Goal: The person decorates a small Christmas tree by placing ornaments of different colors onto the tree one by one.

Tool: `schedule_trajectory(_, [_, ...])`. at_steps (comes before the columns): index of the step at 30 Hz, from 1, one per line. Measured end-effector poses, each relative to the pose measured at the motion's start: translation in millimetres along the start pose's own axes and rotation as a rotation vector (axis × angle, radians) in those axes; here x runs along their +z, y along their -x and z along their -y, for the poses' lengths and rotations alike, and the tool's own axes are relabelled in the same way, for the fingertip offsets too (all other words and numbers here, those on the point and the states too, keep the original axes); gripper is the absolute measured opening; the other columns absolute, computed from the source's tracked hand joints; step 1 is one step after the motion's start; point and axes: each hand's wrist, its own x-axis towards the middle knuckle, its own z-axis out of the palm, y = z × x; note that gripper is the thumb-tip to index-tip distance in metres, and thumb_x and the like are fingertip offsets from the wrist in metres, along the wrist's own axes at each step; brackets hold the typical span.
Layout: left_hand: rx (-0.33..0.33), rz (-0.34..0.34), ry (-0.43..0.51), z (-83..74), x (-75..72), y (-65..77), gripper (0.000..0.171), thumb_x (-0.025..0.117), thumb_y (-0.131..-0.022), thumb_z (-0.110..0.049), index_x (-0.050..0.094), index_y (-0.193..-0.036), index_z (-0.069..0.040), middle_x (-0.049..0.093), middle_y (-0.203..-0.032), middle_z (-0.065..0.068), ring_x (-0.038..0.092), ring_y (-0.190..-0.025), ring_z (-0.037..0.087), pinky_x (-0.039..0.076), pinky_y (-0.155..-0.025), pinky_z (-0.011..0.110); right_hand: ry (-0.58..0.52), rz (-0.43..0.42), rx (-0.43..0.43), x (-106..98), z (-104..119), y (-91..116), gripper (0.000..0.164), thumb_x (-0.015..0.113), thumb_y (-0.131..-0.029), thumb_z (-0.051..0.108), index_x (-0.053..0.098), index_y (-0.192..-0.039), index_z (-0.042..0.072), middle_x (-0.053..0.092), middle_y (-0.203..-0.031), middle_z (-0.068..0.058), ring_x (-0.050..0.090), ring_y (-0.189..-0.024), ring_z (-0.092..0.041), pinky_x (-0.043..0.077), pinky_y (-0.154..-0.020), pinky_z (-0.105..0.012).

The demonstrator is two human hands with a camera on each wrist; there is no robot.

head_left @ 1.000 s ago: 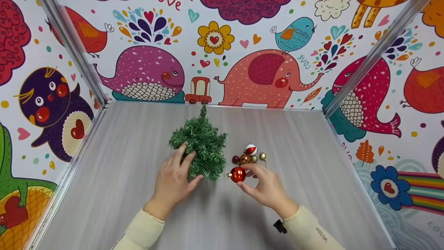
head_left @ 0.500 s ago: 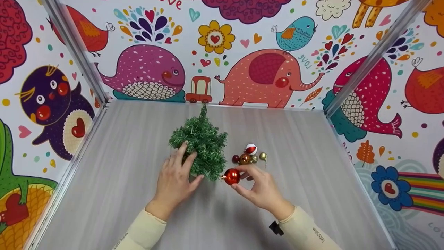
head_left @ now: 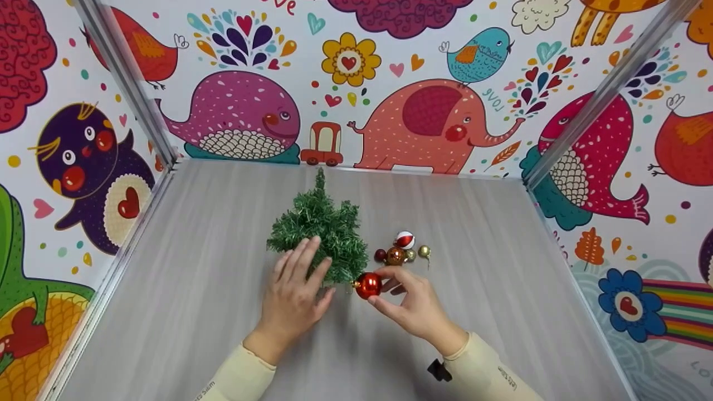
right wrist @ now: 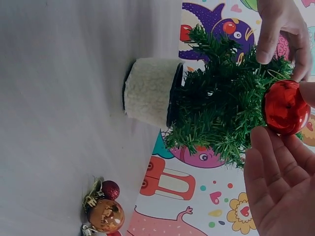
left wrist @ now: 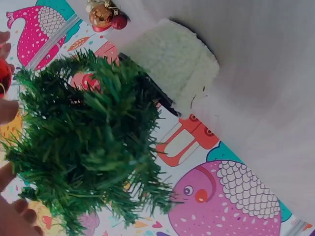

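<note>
A small green artificial Christmas tree [head_left: 315, 220] stands on the table in a white fuzzy pot [right wrist: 147, 92], which shows in both wrist views. My left hand [head_left: 294, 298] rests on its near-left branches with the fingers fairly straight and spread. At the lower right branches, my right hand [head_left: 419, 305] pinches a shiny red Christmas ball [head_left: 369, 285] between thumb and fingers. The ball's gold cap points left, against or very close to the branch tips. In the right wrist view the red ball [right wrist: 286, 107] partly covers the tree's greenery.
Right of the tree lie several smaller ornaments: a red-and-white ball [head_left: 405, 240], a copper ball [head_left: 396, 256], a dark red ball [head_left: 380, 255] and gold ones [head_left: 424, 251]. Printed panels [head_left: 245, 117] wall in the grey table [head_left: 473, 234] at the back and sides.
My right hand has brought the red Christmas ball left to the tree's lower right branches. My left hand has shifted slightly right across the branches, and the treetop now leans a little further left.
</note>
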Motion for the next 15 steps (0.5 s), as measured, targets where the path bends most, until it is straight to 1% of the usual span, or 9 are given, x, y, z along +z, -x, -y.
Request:
schedule_trajectory(2, [0.044,-0.025,0.008,-2.7,0.7,-1.2,0.051,0.080,-0.073,-0.035,0.067,-0.116,-0.010,0.043,-0.150,0.017,0.045,-0.133,0.035,0.035,-0.106,0.050,-0.019,0.000,0.015,0.0,0.4,0.3,0.039,0.079,-0.086,0.033,0.065,-0.121,0.022,0.068,-0.107,0.012,0.067,-0.085,-0.010,0.058,-0.065,-0.038])
schedule_trajectory(4, [0.077,-0.033,0.019,-4.9,1.9,-2.3,0.047,0.078,-0.075,-0.036,0.068,-0.113,-0.011,0.045,-0.149,0.016,0.046,-0.133,0.034,0.035,-0.106,0.048,-0.035,-0.001,0.027,0.2,0.4,0.6,0.039,0.079,-0.086,0.033,0.065,-0.121,0.023,0.068,-0.108,0.013,0.067,-0.084,-0.010,0.058,-0.065,-0.040])
schedule_trajectory(7, [0.104,-0.030,0.051,-7.3,5.1,-2.6,0.044,0.081,-0.073,-0.038,0.069,-0.107,-0.012,0.048,-0.147,0.015,0.046,-0.134,0.032,0.034,-0.108,0.047,-0.058,-0.003,0.044,0.9,0.5,0.5,0.039,0.079,-0.086,0.032,0.065,-0.121,0.024,0.068,-0.108,0.013,0.067,-0.084,-0.011,0.058,-0.066,-0.037])
schedule_trajectory(11, [0.110,-0.022,0.086,-10.3,10.2,-0.8,0.045,0.086,-0.069,-0.042,0.070,-0.100,-0.014,0.052,-0.144,0.014,0.046,-0.134,0.032,0.032,-0.109,0.046,-0.100,0.003,0.077,2.0,1.8,0.2,0.039,0.081,-0.085,0.028,0.065,-0.120,0.023,0.069,-0.108,0.011,0.068,-0.084,-0.013,0.057,-0.067,-0.038])
schedule_trajectory(15, [0.100,-0.038,0.097,-13.1,13.7,0.0,0.040,0.086,-0.070,-0.042,0.071,-0.095,-0.015,0.054,-0.141,0.013,0.048,-0.132,0.031,0.032,-0.109,0.046,-0.125,0.007,0.099,2.5,5.5,-0.7,0.040,0.082,-0.082,0.018,0.066,-0.119,0.016,0.070,-0.107,0.006,0.069,-0.082,-0.018,0.057,-0.065,-0.045])
